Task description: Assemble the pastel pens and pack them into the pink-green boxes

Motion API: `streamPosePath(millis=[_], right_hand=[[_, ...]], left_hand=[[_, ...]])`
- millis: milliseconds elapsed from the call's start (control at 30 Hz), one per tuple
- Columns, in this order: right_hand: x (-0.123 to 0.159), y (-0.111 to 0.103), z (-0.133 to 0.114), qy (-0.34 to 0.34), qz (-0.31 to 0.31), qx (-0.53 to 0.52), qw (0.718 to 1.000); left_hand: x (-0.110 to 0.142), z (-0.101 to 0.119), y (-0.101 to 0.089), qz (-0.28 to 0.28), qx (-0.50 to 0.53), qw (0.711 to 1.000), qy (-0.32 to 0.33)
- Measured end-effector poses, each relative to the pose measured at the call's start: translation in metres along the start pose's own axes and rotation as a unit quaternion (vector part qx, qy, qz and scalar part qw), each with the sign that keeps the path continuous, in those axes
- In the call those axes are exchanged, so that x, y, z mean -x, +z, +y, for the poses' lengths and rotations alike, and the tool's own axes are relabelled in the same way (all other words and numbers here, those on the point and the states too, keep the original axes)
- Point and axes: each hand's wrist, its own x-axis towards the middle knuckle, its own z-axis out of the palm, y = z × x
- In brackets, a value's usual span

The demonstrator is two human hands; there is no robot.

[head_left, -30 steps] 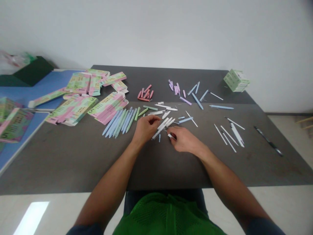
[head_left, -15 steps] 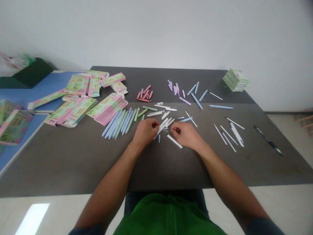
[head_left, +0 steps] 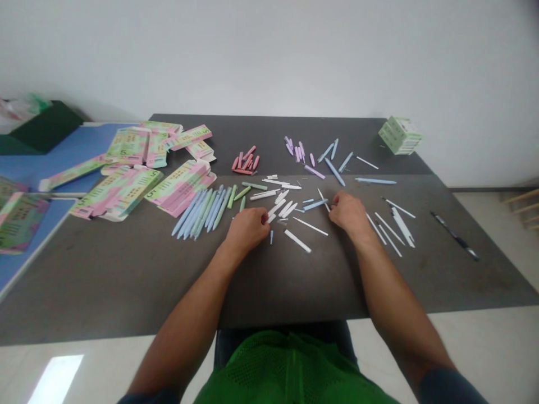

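**Hands among scattered pen parts on the dark tabletop**

The left hand point(head_left: 247, 229) rests knuckles-up on the tabletop point(head_left: 126, 280), fingers curled under, its fingertips at the near end of a white pen barrel point(head_left: 274, 209). That barrel runs on a diagonal, its long axis from near-left at the hand to far-right, into a small cluster of white pieces. Whether the grip is pinching the barrel or only touching it cannot be told.

The right hand point(head_left: 348, 211) lies well apart to the right, fingers bent and pointing left toward a blue pen piece point(head_left: 314, 205), which lies almost crosswise, tilted slightly up to the right, just beside the fingertips. Whether this grip is closed on anything is hidden.

Between the two hands lie a thin white refill point(head_left: 310, 226) and a thicker white barrel piece point(head_left: 297, 240), both slanting from far-left to near-right.

Left of the left hand, a row of blue and green pens point(head_left: 202, 206) lies side by side. Flat printed cartons point(head_left: 126, 188) sit further left.
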Motion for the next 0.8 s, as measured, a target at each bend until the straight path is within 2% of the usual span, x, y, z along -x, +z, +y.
streamPosePath(millis=[233, 433, 600, 700, 800], right_hand=[[0.000, 0.001, -0.004, 0.011, -0.005, -0.023, 1.000], [0.000, 0.003, -0.007, -0.031, -0.015, -0.034, 0.999], [0.002, 0.005, -0.007, -0.004, -0.023, -0.031, 0.999], [0.003, 0.001, -0.007, -0.001, -0.003, -0.038, 0.999], [0.004, -0.006, -0.009, -0.016, 0.044, -0.055, 0.997]], left_hand=[[-0.001, -0.002, 0.001, 0.016, 0.006, 1.000, -0.016], [-0.001, 0.000, -0.003, 0.014, 0.010, 0.999, -0.040], [-0.001, -0.001, -0.004, 0.010, 0.010, 0.999, -0.043], [-0.001, -0.001, -0.005, 0.016, 0.021, 0.999, -0.045], [-0.001, -0.001, -0.006, 0.038, 0.044, 0.998, -0.040]])
